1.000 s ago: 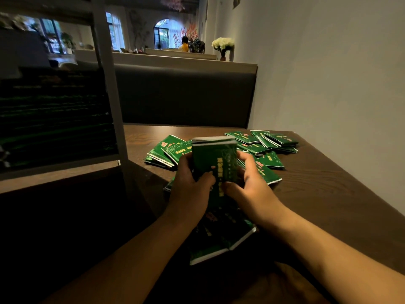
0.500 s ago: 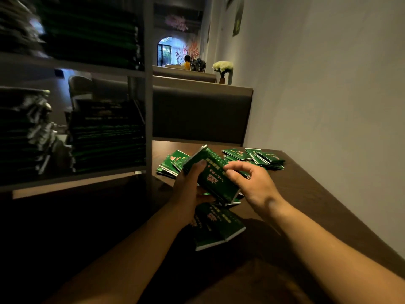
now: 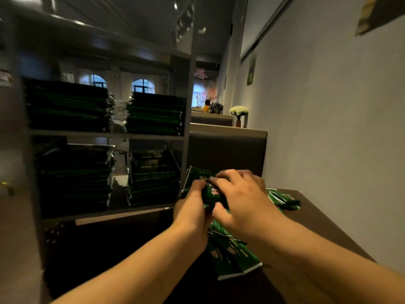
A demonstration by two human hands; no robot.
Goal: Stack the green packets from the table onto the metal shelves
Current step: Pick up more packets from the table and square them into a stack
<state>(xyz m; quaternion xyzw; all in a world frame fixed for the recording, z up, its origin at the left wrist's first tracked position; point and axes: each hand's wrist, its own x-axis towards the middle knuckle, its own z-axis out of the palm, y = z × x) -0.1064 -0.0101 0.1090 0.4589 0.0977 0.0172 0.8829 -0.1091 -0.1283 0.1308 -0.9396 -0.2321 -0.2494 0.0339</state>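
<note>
Both hands hold a bundle of green packets (image 3: pixel 202 178) lifted above the dark wooden table (image 3: pixel 317 216). My left hand (image 3: pixel 192 207) grips its left end from below. My right hand (image 3: pixel 238 198) lies over the top and right end with fingers curled round it. The bundle hangs just right of the metal shelves (image 3: pixel 105 134), level with the lower shelf. More green packets lie on the table below my wrists (image 3: pixel 232 257) and at the far right (image 3: pixel 282 198). The shelves hold tall stacks of dark green packets (image 3: pixel 153 115).
A shelf post (image 3: pixel 189 106) stands directly left of the bundle. A grey wall (image 3: pixel 328 128) runs along the table's right side. A dark booth backrest (image 3: pixel 225 152) closes the far end, with white flowers (image 3: pixel 238 110) beyond.
My view has swung up and left, bringing the shelves into sight. Both hands have raised the bundle off the table toward the shelf post, and my right hand has closed over its top.
</note>
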